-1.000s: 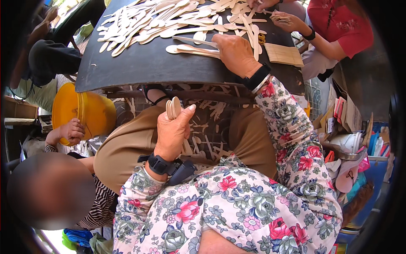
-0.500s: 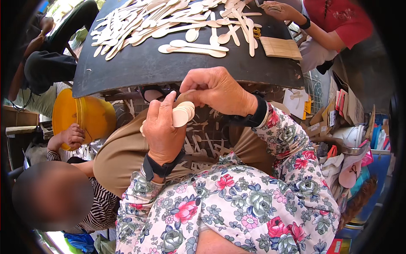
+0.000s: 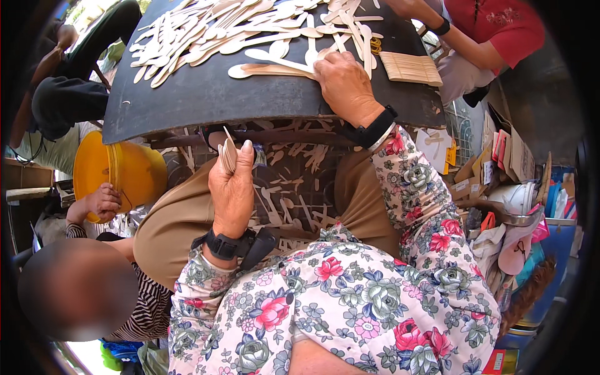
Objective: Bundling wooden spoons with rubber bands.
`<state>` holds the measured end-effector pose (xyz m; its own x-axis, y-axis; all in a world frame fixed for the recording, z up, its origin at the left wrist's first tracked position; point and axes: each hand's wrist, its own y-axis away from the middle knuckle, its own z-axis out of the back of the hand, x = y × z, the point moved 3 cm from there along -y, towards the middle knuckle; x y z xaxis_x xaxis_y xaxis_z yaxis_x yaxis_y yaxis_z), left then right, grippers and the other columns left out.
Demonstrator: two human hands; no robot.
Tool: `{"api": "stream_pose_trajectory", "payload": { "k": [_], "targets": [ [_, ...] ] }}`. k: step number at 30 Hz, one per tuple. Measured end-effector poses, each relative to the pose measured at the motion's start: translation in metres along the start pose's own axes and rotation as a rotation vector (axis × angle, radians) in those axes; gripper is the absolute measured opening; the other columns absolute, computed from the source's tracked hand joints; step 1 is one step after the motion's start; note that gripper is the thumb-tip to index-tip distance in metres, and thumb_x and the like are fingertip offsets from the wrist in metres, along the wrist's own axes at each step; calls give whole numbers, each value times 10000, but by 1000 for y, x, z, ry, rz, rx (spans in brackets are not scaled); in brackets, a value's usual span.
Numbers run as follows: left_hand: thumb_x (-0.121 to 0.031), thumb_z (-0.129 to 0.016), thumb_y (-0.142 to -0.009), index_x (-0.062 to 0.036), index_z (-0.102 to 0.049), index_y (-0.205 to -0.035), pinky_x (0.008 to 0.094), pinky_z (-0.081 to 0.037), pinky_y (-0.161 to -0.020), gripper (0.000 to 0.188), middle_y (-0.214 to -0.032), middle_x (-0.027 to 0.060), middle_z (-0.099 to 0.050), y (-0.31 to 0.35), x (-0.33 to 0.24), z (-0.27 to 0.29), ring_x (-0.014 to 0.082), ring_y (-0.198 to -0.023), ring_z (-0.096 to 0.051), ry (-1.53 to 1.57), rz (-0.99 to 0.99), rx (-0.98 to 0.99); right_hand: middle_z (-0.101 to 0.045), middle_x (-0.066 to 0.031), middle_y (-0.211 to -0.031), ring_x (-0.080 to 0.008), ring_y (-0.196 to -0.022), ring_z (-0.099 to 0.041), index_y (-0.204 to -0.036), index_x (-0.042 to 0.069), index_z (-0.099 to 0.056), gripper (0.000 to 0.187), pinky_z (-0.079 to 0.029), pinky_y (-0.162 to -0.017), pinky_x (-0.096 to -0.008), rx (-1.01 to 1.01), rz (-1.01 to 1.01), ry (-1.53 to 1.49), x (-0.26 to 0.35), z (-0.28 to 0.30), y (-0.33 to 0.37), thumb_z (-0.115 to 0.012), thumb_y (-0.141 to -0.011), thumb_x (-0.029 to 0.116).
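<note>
My left hand (image 3: 231, 194) is closed around a small stack of wooden spoons (image 3: 229, 156), held upright on edge above my lap. On the dark table (image 3: 206, 103), my right hand (image 3: 347, 87) has its fingers curled down onto the end of a wooden spoon (image 3: 272, 70) at the near side of the pile. Its fingertips are partly hidden by the hand itself. A large loose heap of wooden spoons (image 3: 219, 31) spreads over the far left and middle of the table.
A neat row of wooden pieces (image 3: 409, 69) lies at the table's right, beside yellow rubber bands (image 3: 375, 45). A yellow bucket (image 3: 137, 175) stands at left, a person's hand (image 3: 103, 201) at its rim. Another person in red (image 3: 500, 31) sits far right. Spoons litter the floor (image 3: 300, 187).
My right hand has left the stack and reached forward right to the spoons on the table. My left hand has turned, so the stack shows edge-on. The red-sleeved person's hand has moved up.
</note>
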<state>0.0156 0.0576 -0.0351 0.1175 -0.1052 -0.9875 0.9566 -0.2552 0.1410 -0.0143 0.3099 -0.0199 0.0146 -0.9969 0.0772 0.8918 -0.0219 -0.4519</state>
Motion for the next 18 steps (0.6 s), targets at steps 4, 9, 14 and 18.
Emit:
{"api": "stream_pose_trajectory", "payload": {
  "k": [4,9,14,18],
  "targets": [
    [-264,-574,-971,-60,-556,-794,212,-370,-505,270,-647,-30,-461,2,0,-1,45,-559,-414,78,98,62,-629,-125,-926,-311,-930,-584,-864,36,-661,117,-487,-820,-396,17,37,18,-2,-4,-1,-561,-806,58],
    [-278,-586,-960,-80,-556,-788,210,-423,-465,264,-613,-30,-470,-1,2,-4,48,-496,-446,234,136,-19,-654,-87,-876,-272,-907,-605,-871,53,-658,151,-483,-775,-396,-17,-51,80,-3,-1,1,-562,-755,46],
    [-285,-637,-929,-81,-541,-797,225,-398,-451,261,-627,-22,-454,0,-2,2,79,-499,-447,387,180,-38,-634,-115,-748,-300,-752,-621,-864,56,-623,74,-486,-681,-401,-97,-22,-155,19,17,5,-576,-809,71],
    [-263,-667,-910,-50,-570,-897,217,-341,-424,234,-608,-47,-390,-3,-7,6,62,-484,-397,470,166,-74,-603,-137,-683,-341,-649,-596,-860,62,-602,32,-467,-601,-410,-84,80,-531,51,26,21,-592,-856,92]
  ]
}}
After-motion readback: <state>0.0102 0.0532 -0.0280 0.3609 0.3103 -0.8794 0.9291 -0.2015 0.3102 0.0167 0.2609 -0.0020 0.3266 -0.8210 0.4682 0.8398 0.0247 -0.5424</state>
